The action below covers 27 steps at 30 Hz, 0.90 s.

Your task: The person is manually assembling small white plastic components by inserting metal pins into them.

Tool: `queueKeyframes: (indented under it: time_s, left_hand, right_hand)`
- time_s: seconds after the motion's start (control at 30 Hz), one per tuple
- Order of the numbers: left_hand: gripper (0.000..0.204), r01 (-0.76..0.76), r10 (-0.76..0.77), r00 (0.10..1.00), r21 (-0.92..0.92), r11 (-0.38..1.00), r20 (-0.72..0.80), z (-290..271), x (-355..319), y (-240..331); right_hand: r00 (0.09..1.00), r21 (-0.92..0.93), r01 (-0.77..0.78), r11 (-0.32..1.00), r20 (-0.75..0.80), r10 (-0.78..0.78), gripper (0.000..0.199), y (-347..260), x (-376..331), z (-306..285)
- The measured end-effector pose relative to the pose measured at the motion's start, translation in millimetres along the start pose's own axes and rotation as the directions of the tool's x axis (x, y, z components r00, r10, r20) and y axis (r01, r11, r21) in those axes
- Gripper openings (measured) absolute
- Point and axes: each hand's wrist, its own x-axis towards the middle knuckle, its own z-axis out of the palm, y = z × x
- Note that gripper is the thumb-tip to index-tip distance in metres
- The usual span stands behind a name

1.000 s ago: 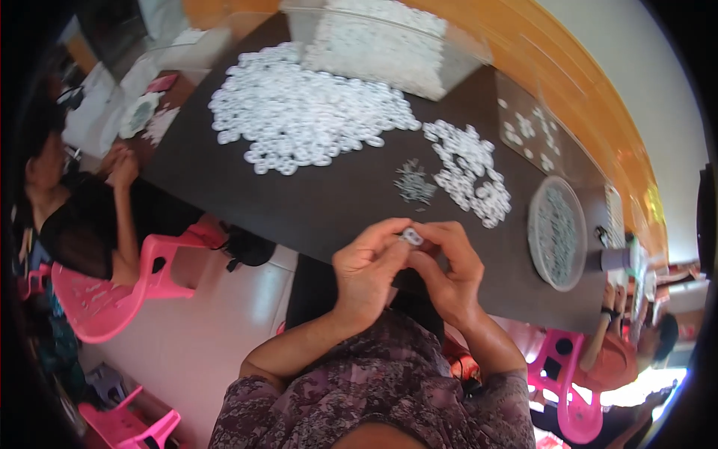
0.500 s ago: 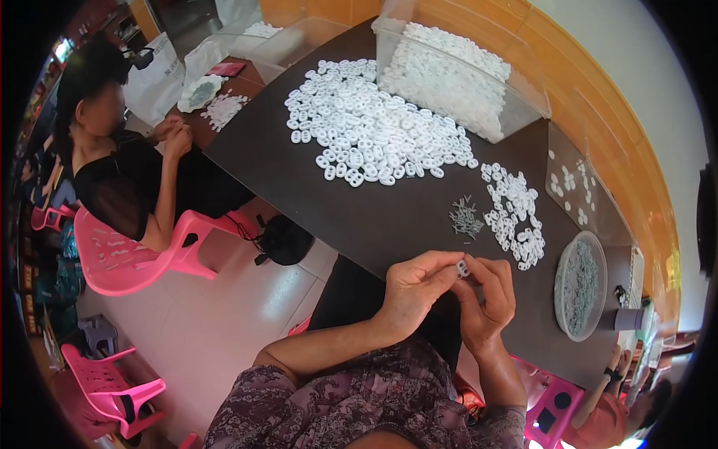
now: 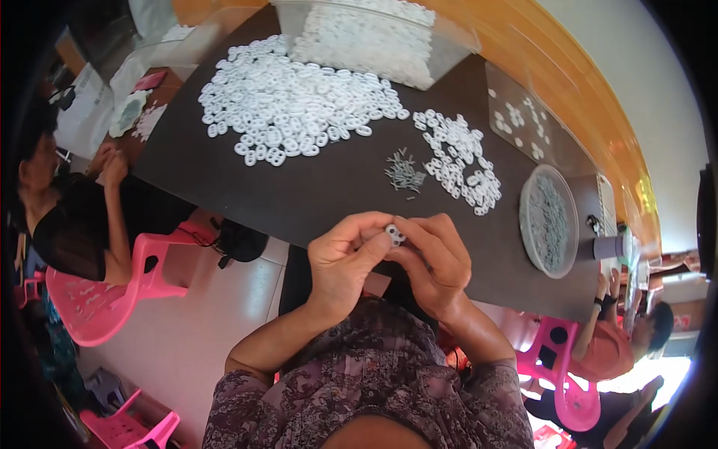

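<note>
1. Landmark: the small heap of grey pins (image 3: 404, 173), lying on the dark table (image 3: 239, 191).
2. A white two-holed oval piece (image 3: 395, 235) is held up on the wearer's side of the heap, near the table's edge.
3. Left hand (image 3: 345, 258), also on the wearer's side of the heap: thumb and forefinger pinch the oval piece from its left.
4. Right hand (image 3: 432, 258), beside it: bent fingers and thumb meet at the piece's right side; whether they also grip a pin is too small to tell.
5. Just right of the heap lies a loose cluster of white oval pieces (image 3: 458, 153).
6. Left of the heap and farther from the wearer spreads a much larger pile of white oval pieces (image 3: 292, 108).
7. Beyond the heap stands a clear rectangular bin (image 3: 452, 56) full of whitish pieces.
8. Well to the heap's right sits a round clear tub (image 3: 525, 232) containing grey pins.
</note>
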Motion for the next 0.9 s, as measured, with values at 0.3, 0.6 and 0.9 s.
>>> queueKeyframes:
  time_s: [0.3,0.6,0.9]
  left_hand:
    - [0.022,-0.029,0.029,1.0,0.127,0.992,-0.002,0,-3,-6]
    - [0.026,-0.001,-0.003,0.998,0.05,0.999,0.065,-5,-1,-7]
    - [0.023,-0.275,0.271,0.961,0.226,0.935,0.049,-5,-1,-20]
  right_hand:
    - [0.994,0.042,-0.105,0.994,-0.038,0.107,0.037,0,-13,1]
    - [0.999,0.056,-0.051,0.997,-0.014,0.051,0.039,5,-15,0]
    - [0.997,0.057,-0.007,0.998,-0.074,0.011,0.039,3,-15,5]
